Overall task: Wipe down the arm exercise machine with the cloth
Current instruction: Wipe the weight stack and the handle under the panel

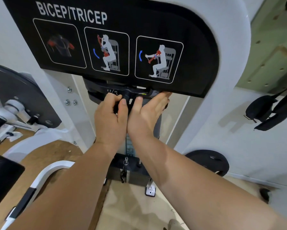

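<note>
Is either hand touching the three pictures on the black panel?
No, the left hand grips a dark object and the right hand has straight fingers, both beneath the black panel pictures.

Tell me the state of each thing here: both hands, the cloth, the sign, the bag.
Sign, fixed upright on the white frame.
Left hand, curled round the dark cloth.
Dark cloth, bunched in that grip, mostly hidden.
Right hand, fingers straight, tips at the sign's lower edge.
Black bag, hanging by the wall.
</note>
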